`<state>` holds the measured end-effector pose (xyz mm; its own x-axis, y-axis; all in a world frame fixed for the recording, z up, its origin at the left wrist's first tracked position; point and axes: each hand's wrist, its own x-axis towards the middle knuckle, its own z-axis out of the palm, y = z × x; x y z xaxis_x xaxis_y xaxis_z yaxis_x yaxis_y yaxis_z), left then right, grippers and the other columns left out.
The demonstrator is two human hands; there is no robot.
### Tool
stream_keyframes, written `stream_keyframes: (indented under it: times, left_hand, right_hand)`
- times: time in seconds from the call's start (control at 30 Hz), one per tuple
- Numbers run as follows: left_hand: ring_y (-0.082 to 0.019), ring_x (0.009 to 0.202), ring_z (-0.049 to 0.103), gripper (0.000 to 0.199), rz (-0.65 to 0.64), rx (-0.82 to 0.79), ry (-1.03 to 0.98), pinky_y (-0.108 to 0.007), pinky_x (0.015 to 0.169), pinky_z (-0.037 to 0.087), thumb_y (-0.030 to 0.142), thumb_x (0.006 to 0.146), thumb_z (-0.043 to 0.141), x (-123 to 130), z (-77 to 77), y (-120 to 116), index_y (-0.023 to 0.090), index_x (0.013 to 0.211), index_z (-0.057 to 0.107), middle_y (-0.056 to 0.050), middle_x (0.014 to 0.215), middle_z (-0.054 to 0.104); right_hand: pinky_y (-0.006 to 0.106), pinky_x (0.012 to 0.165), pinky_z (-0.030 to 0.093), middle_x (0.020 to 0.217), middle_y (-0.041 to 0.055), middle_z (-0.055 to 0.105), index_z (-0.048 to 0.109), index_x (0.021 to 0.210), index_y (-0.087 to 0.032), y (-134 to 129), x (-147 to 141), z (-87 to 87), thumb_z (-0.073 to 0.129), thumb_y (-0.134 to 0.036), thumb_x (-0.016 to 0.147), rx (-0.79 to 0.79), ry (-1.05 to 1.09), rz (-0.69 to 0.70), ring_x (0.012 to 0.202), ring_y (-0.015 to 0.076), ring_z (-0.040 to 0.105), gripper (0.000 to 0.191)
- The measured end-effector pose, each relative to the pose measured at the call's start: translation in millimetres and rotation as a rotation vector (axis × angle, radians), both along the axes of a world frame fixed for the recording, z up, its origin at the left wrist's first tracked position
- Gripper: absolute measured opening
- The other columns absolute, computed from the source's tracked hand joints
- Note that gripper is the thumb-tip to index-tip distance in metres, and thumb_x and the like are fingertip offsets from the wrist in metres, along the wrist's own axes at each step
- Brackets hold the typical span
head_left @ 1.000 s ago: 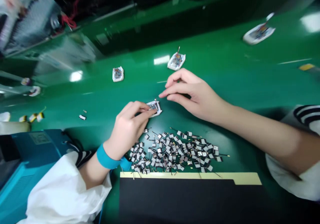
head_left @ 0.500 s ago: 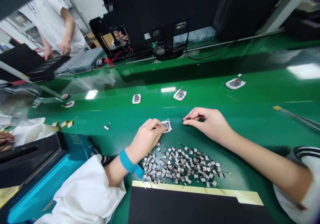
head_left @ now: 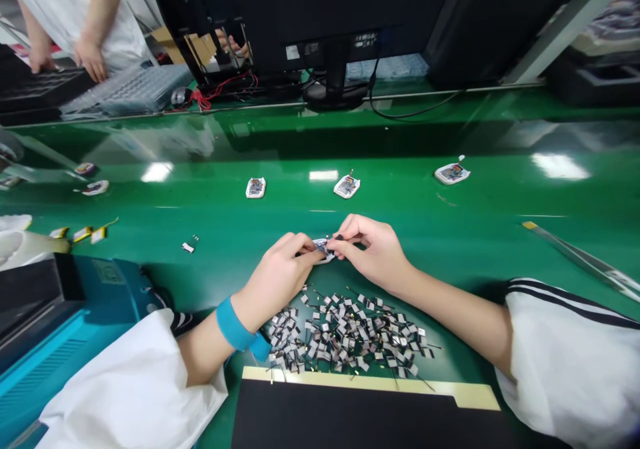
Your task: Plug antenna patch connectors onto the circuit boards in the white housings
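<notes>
Two hands work close together over one small white-framed circuit module [head_left: 323, 249], which sits just above the bench surface in the middle of the view, between the fingertips of both hands. The left hand [head_left: 275, 279], with a blue wristband [head_left: 234, 327], grasps the module's left end with curved fingers. The right hand [head_left: 369, 252] comes from the other side, its fingers closed in a tight pinch at the right end. A small dark bit shows there, but it is too small to tell what it is. This two-sided hold seems to keep such a tiny piece steady.

At 6 o'clock from the module, just below the hands, lies a loose pile of small square wired parts [head_left: 345, 332], perhaps kept there for short reach. Beyond it is a black board [head_left: 365, 415] with a cream edge. Three similar modules [head_left: 347, 186] lie on the green bench [head_left: 400, 229] from 11 to 2 o'clock, apparently spaced apart so they do not touch. At 3 o'clock lies a slim metal strip [head_left: 575, 255] with a yellow tip. A teal machine [head_left: 60, 349] stands at 8 o'clock. Far off at 11 o'clock, a co-worker's hands [head_left: 89, 59] are near a keyboard-like tray [head_left: 130, 89].
</notes>
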<state>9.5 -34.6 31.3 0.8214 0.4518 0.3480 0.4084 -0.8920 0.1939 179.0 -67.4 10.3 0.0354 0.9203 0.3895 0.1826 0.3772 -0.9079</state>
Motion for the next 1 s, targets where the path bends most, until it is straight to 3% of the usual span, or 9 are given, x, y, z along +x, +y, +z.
stream_keyframes:
  times: [0.4, 0.83, 1.0]
  left_hand:
    - [-0.016, 0.076, 0.048, 0.019, 0.01, 0.007, 0.021, -0.026, 0.067, 0.045, 0.013, 0.084, 0.045, 0.6, -1.7, -0.1, 0.014, 0.089, 0.063, -0.005, 0.082, 0.053]
    - [-0.016, 0.075, 0.046, 0.02, -0.003, 0.019, 0.01, -0.026, 0.066, 0.044, 0.014, 0.085, 0.043, 0.0, -4.2, 1.3, 0.013, 0.086, 0.063, -0.005, 0.081, 0.052]
    - [-0.018, 0.091, 0.044, 0.019, -0.019, 0.008, -0.036, -0.03, 0.082, 0.043, 0.011, 0.084, 0.043, -1.7, -7.2, -0.8, 0.011, 0.086, 0.061, -0.006, 0.084, 0.053]
  right_hand:
    - [0.019, 0.049, 0.04, 0.061, 0.0001, 0.049, 0.037, 0.06, -0.016, -0.3, 0.9, -0.4, 0.058, -0.025, 0.076, 0.153, -0.236, 0.008, 0.056, 0.0085, 0.047, 0.028]
    - [0.019, 0.051, 0.035, 0.061, -0.0008, 0.046, 0.032, 0.06, -0.016, 3.9, 1.2, -1.9, 0.059, -0.018, 0.075, 0.205, -0.299, 0.057, 0.057, 0.0081, 0.045, 0.031]
    - [0.019, 0.055, 0.039, 0.064, -0.0009, 0.049, 0.034, 0.065, -0.016, -3.2, 1.8, -1.1, 0.055, -0.02, 0.079, 0.22, -0.323, 0.016, 0.06, 0.0078, 0.049, 0.026]
